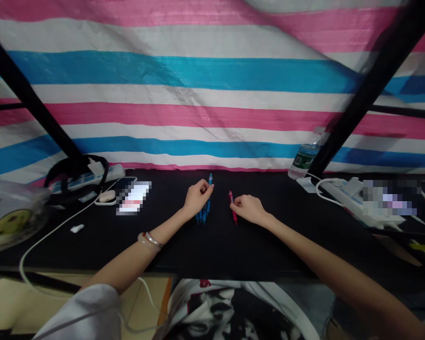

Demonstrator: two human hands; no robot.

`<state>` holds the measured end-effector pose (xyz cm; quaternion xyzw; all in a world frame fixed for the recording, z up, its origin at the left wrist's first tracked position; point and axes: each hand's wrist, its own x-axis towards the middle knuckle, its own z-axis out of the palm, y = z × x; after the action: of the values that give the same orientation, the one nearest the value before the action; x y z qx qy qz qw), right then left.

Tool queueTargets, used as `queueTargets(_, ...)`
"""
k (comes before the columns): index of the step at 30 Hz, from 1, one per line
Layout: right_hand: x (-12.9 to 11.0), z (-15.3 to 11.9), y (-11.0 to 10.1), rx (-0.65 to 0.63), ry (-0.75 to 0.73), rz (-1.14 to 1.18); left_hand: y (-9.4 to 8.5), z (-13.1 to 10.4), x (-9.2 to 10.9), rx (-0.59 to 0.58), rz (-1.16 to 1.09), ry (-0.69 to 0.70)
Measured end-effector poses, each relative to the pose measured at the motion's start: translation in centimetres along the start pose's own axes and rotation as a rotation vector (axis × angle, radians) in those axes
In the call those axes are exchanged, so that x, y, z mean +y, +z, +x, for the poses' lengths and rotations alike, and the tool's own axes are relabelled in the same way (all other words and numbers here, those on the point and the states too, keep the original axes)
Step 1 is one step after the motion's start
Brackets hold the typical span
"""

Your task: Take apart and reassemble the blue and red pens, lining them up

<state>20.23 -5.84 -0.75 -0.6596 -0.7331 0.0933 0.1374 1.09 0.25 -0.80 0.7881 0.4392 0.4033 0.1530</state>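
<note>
On the black tabletop, several blue pens (203,216) lie side by side, partly covered by my left hand (198,196). Its fingers are curled, with thumb and fingertips closed on one blue pen whose clear upper end (210,179) points away from me. To the right, a red pen (235,218) lies nearly lengthwise to me. My right hand (248,208) comes at it from the right, fingers bent and thumb and index finger pinching its middle. A gap of bare black surface separates the blue pens from the red one.
Left stand a phone (133,198), a white earbud (77,228), a pale earbud case (107,196), a power strip (114,174) and a plastic bag (10,217). Right are a water bottle (304,158) and another power strip (354,200) with cables. Behind hangs a striped sheet (198,113).
</note>
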Motion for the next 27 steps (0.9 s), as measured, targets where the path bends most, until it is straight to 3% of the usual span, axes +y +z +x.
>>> queueTargets(9,0.6,0.3,0.5,0.027,0.003,0.013,-0.4,0.0,0.4,0.224,-0.025,0.069)
queueTargets(13,1.0,0.5,0.8,0.113,0.046,0.072,-0.6,-0.3,0.6,0.296,0.031,0.223)
queueTargets(16,1.5,0.8,1.2,0.227,0.065,0.105,-0.5,-0.7,1.1,0.278,0.080,0.347)
queueTargets(20,2.6,1.5,2.1,0.418,-0.036,0.220,-0.2,-1.0,1.4,0.178,0.097,0.499)
queueTargets(24,3.0,1.8,2.4,0.567,-0.161,0.211,-0.1,-0.9,1.3,0.104,0.058,0.556)
queueTargets(27,2.8,1.7,2.2,0.598,-0.221,0.196,-0.1,-0.7,1.2,0.089,0.018,0.575)
